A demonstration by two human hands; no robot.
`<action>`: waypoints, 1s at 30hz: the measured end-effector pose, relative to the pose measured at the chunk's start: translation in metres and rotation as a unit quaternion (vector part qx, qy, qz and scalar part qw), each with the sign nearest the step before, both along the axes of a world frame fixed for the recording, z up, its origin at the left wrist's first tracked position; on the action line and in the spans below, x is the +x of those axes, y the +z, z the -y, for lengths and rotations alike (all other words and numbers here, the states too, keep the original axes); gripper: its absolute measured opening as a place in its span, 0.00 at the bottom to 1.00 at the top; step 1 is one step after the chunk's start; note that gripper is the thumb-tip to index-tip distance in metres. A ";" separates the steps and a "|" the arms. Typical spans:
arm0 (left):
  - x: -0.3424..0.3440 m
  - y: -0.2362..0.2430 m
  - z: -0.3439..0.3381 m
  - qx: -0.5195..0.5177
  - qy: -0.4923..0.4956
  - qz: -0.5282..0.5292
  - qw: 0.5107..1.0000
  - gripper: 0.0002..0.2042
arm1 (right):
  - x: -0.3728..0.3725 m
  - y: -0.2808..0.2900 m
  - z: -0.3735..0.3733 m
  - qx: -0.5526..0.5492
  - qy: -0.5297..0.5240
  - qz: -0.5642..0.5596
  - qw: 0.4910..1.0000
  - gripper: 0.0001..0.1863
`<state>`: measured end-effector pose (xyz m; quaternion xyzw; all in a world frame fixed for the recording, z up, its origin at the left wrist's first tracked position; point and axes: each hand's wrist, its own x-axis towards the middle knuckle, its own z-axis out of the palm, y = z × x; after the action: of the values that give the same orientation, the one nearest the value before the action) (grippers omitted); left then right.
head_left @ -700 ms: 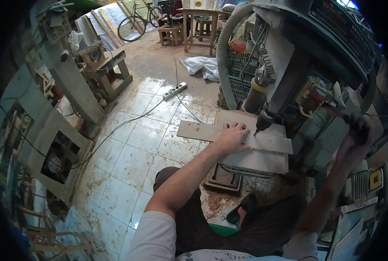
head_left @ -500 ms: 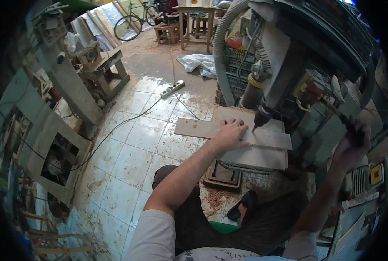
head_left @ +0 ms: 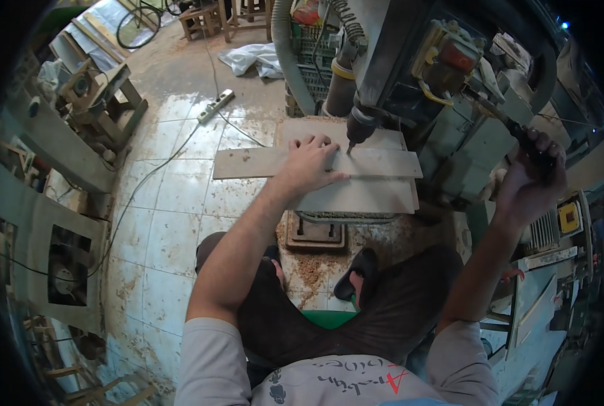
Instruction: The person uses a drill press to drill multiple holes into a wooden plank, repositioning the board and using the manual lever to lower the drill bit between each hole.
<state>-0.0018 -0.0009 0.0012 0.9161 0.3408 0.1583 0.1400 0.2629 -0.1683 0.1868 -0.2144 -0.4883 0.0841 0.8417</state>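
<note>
A long, narrow wooden board (head_left: 383,164) lies across a wider flat board (head_left: 366,195) on the drill press table (head_left: 346,218). My left hand (head_left: 308,164) grips the narrow board from above, fingers over its far side and thumb along its near edge. Just right of that hand, the drill chuck (head_left: 361,123) points down with its drill bit (head_left: 348,150) at the board; whether the tip touches the wood I cannot tell. Out to the right, my right hand (head_left: 535,176) is wrapped around the black grip of the drill press lever (head_left: 518,132).
A switch box with a red cover (head_left: 454,55) sits on the machine. Sawdust (head_left: 312,271) lies around the press base (head_left: 315,237). A power strip (head_left: 216,106) and its cable cross the tiled floor at left. Crates (head_left: 312,64) and a white sheet (head_left: 251,61) are farther back.
The whole view has shifted, so the boards and drill appear farther left and higher. My left hand stays on the narrow board, and my right hand stays on the lever.
</note>
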 end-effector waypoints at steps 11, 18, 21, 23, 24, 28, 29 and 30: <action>0.002 0.003 0.001 -0.009 -0.002 -0.013 1.000 0.37 | 0.016 0.077 -0.045 0.008 -0.023 -0.017 1.000 0.11; 0.000 0.001 0.000 -0.010 0.000 -0.010 1.000 0.37 | 0.004 0.078 -0.047 -0.002 -0.028 -0.021 0.999 0.10; 0.001 0.002 0.000 -0.002 0.002 -0.015 1.000 0.37 | 0.034 0.053 -0.023 0.001 0.069 0.059 0.996 0.10; 0.007 0.002 0.000 0.001 -0.006 -0.003 1.000 0.37 | 0.035 0.029 -0.006 0.005 0.075 0.059 0.995 0.10; 0.008 0.000 0.000 0.001 -0.006 -0.004 1.000 0.37 | 0.035 0.018 0.001 0.010 0.085 0.056 0.995 0.10; 0.000 -0.004 -0.001 0.013 0.001 0.007 1.000 0.35 | 0.004 0.000 0.000 0.014 0.010 0.022 1.000 0.10; -0.001 -0.002 0.000 -0.001 0.001 0.003 1.000 0.36 | 0.011 0.003 -0.003 0.018 0.021 0.042 0.999 0.10; -0.002 0.001 -0.001 0.004 0.002 0.006 1.000 0.36 | 0.016 0.009 -0.009 0.026 0.035 0.065 0.997 0.10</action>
<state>-0.0040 0.0004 0.0025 0.9152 0.3406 0.1656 0.1378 0.2788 -0.1596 0.1960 -0.1800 -0.5511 0.0868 0.8101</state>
